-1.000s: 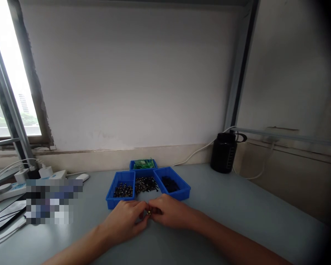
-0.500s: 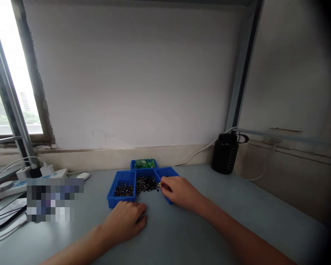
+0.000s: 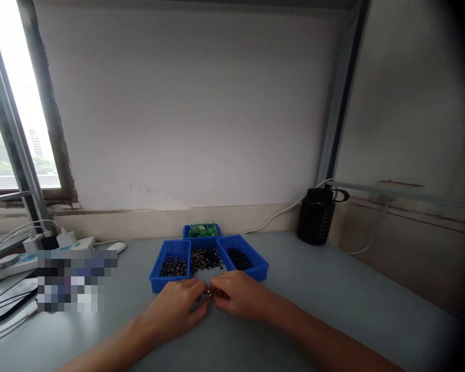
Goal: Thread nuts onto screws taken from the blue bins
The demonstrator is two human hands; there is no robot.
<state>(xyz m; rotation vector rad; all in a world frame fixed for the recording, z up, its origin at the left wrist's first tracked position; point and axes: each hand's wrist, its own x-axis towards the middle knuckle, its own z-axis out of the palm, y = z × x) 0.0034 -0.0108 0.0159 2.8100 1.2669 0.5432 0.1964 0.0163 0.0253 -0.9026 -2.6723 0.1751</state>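
Note:
My right hand (image 3: 240, 297) pinches a small brass-coloured metal piece (image 3: 209, 293) at its fingertips. Close against it, my left hand (image 3: 180, 305) has its thumb and fingers bent together beside the piece; what lies between them is too small to make out. Just beyond the hands stand a left blue bin (image 3: 166, 283) with many small metal parts (image 3: 173, 267) and a right blue bin (image 3: 262, 272) holding dark parts (image 3: 239, 258). Between the bins lies a loose heap of black-and-metal pieces (image 3: 206, 258) with thin stems.
Behind, another blue bin (image 3: 203, 241) holds green packets (image 3: 202, 230). A black bottle (image 3: 315, 217) stands at the back right, a white cable (image 3: 275, 214) near it. On the left are a power strip (image 3: 83, 244), a white mouse (image 3: 117, 247) and a dark phone-like device (image 3: 10, 297).
My right hand has come from over the right bin toward me and left, bringing the brass-coloured piece to my left hand. The right bin's dark contents now show. My left hand has hardly moved.

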